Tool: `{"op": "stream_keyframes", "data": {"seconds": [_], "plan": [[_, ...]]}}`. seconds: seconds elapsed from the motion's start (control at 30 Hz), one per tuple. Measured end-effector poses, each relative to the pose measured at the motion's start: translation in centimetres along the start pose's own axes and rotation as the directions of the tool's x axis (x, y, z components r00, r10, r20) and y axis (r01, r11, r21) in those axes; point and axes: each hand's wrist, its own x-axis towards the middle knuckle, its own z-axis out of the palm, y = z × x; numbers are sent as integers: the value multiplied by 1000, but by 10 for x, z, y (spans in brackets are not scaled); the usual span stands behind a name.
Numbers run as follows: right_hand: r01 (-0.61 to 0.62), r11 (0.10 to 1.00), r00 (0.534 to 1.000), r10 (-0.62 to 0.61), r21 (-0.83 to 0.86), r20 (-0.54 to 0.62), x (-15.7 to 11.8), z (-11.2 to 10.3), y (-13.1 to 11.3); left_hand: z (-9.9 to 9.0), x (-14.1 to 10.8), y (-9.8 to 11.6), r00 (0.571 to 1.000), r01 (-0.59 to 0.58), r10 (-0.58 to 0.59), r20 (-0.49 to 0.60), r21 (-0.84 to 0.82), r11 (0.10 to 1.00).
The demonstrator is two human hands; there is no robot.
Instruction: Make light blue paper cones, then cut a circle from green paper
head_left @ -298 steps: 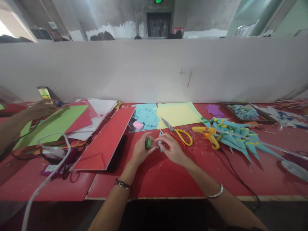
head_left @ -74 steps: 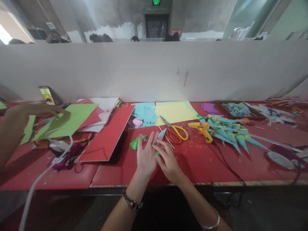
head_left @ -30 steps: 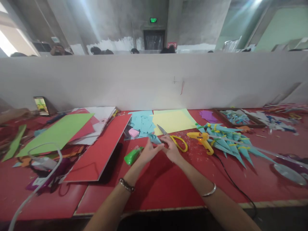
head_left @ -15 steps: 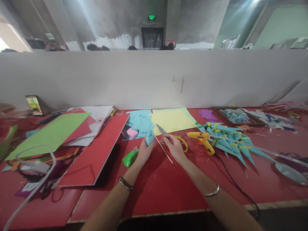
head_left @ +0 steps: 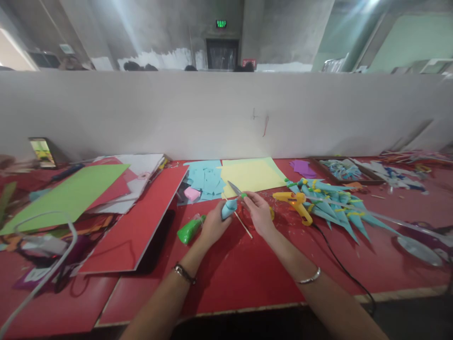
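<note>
Two hands: your left hand [head_left: 214, 224] curls around a blue paper cone [head_left: 229, 208]; your right hand [head_left: 261, 215] pinches a small green piece [head_left: 243, 195] at its fingertips.
Blue paper cone: one in your grasp, tilted above the tabletop [head_left: 247, 278]; the green piece is near, apart from it. Which end faces the right hand is hard to tell.
Step in hand: you appear to be bringing the green piece toward the cone.
Next move: it likely calls for a light left grip, so the paper isn't crushed, and for lining up the green piece before pressing.
Green bag: one, just beside your left hand.
Scissors [head_left: 234, 189]: one pair, partly hidden behind your right hand.
Thin stick [head_left: 244, 225]: one, lying between your forearms' reach, on the tabletop.
Glue gun [head_left: 294, 203]: one, yellow, to the right of your right hand.
Joined blue cones [head_left: 336, 205]: one cluster with yellow and green trim; they overlap too much to count.
Pink block [head_left: 191, 193]: one, by the blue paper pieces [head_left: 205, 177], whose number you cannot tell here.
Red board [head_left: 141, 222]: one, tilted, to your left.
Phone [head_left: 43, 153]: one, propped at far left.
</note>
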Motion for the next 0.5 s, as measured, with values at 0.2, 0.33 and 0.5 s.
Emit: {"op": "stream_keyframes", "data": {"seconds": [0.2, 0.33, 0.5], "plan": [[42, 999, 998, -40, -29, 42, -1, -1, -4, -1, -2, 0, 998, -17, 12, 54, 93, 996], [120, 991, 989, -114, -59, 97, -4, 1, -6, -2, 0, -1, 999, -6, 0, 39, 146, 989], [91, 986, 986, -69, -141, 155, -5, 0, -7, -2, 0, 0, 999, 24, -34, 41, 230, 973]]}}
